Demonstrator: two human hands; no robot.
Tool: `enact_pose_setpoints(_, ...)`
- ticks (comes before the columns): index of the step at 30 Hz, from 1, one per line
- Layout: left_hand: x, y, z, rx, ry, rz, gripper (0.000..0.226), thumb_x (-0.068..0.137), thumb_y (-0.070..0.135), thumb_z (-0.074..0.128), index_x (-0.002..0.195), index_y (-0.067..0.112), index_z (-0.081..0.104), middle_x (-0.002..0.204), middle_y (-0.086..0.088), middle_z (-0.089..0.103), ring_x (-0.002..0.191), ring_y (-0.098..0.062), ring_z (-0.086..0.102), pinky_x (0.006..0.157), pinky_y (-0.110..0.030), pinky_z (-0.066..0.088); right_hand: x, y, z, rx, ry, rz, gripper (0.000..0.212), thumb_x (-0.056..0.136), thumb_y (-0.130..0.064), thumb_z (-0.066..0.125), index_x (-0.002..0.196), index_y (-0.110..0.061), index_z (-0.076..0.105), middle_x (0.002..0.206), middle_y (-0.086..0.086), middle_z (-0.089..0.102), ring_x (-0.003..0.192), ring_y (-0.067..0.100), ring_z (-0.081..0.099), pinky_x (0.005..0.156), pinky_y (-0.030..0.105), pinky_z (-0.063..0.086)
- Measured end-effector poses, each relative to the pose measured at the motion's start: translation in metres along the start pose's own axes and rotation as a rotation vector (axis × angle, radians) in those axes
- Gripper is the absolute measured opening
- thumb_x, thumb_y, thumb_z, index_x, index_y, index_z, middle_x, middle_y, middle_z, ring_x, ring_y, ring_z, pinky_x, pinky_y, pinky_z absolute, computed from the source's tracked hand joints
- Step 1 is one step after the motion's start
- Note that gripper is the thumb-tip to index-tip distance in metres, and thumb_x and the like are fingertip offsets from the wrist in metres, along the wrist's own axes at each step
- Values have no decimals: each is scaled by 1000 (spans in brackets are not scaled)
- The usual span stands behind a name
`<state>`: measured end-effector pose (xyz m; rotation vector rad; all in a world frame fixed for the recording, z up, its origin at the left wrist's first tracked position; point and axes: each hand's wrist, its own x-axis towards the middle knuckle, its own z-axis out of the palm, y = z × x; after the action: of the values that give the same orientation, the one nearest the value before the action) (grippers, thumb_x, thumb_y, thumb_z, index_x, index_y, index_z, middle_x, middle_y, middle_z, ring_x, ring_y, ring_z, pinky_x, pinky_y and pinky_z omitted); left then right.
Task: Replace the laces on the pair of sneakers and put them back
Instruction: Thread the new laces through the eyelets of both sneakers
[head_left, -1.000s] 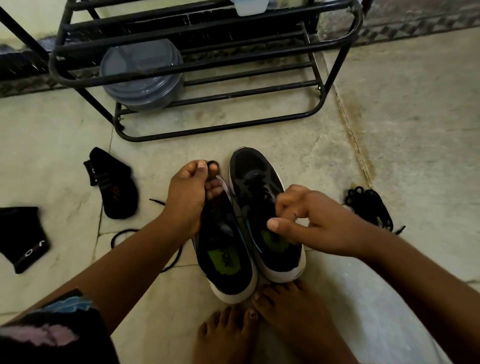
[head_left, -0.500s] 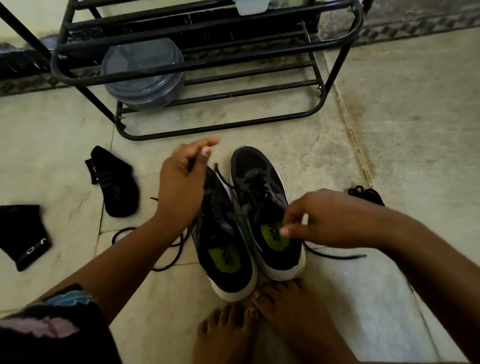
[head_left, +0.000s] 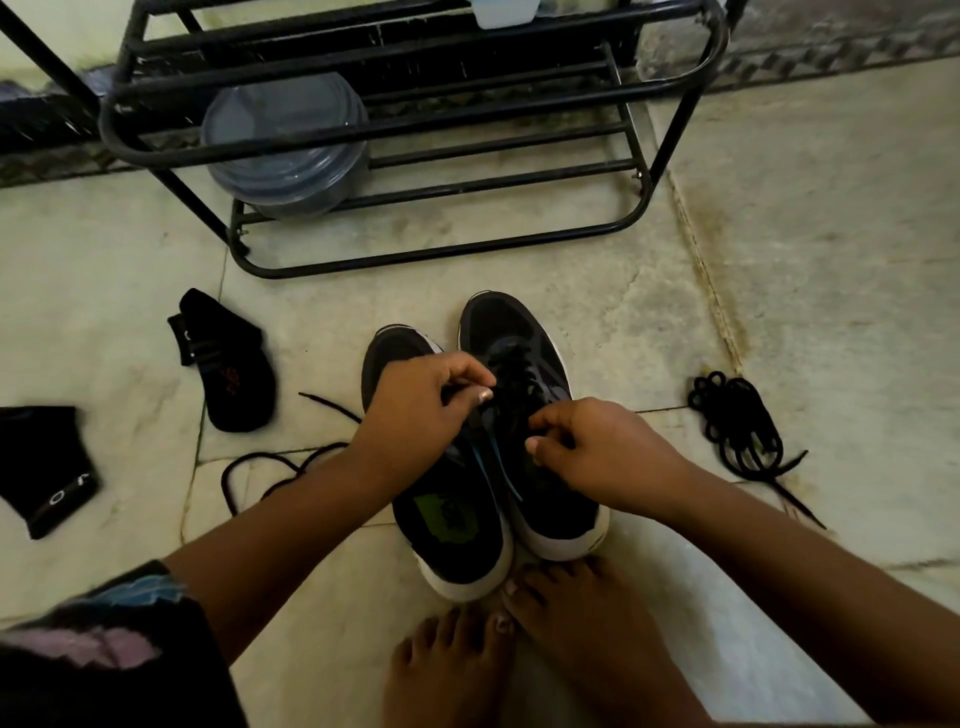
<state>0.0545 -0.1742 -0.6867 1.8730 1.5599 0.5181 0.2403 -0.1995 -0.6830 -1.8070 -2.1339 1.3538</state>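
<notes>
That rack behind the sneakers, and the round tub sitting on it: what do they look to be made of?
The rack looks like bent metal tubing with a glossy black coat: round bars, smooth curved corners and bright glints along them. The round tub looks like translucent grey plastic with a lid: the rack's bars show dimly through it and its wall has a soft sheen. Neither can be confirmed from the picture alone.
</notes>
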Motion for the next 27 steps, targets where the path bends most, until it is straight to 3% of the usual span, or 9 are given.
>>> enact_pose_setpoints(4, -5, -8, 9, 161, -103, 150, 11, 87, 13, 63, 92, 18, 72, 88, 4, 67, 81, -7, 58, 77, -24, 49, 2, 0, 1, 9, -1, -3, 29, 96, -35, 50, 120, -21, 60, 85, -1, 70, 67, 10, 57, 61, 21, 40)
enact_pose_setpoints(8, -4, -4, 12, 237, -130, 177, 14, 90, 16, 59, 97, 17, 70, 94, 0, 64, 88, -14, 58, 80, -36, 50, 2, -1, 3, -56, 16, -23, 24, 95, -35, 50, 111, -21, 62, 71, -5, 61, 57, 4, 48, 51, 18, 30)
enact_pose_setpoints(11, -5, 2, 13, 331, -148, 183, 18, 94, 21, 53, 104, 18, 67, 102, 0, 61, 97, -16, 54, 85, -36, 47, 2, -3, 5, -124, 34, -43, 22, 95, -35, 49, 104, -19, 61, 72, -2, 60, 59, 9, 47, 50, 19, 30)
enact_pose_setpoints(16, -6, 4, 11, 387, -164, 171, 23, 97, 26, 47, 112, 20, 64, 108, 2, 57, 103, -14, 50, 87, -30, 45, 1, -6, 9, -163, 56, -61, 25, 96, -34, 47, 110, -17, 58, 85, 3, 62, 73, 19, 57, 63, 27, 43)
enact_pose_setpoints(21, -5, 5, 13, 342, -127, 178, 19, 95, 24, 51, 105, 21, 66, 102, 4, 60, 97, -13, 52, 83, -30, 46, 0, -7, 13, -169, 84, -75, 24, 98, -28, 43, 112, -14, 57, 76, -1, 51, 68, 19, 53, 60, 29, 43)
enact_pose_setpoints(27, -2, 2, 15, 288, -113, 134, 16, 92, 24, 55, 99, 25, 69, 98, 8, 63, 97, -10, 52, 85, -29, 46, 1, -9, 13, -168, 94, -72, 25, 98, -24, 41, 115, -15, 57, 90, 7, 63, 77, 24, 60, 65, 32, 49)
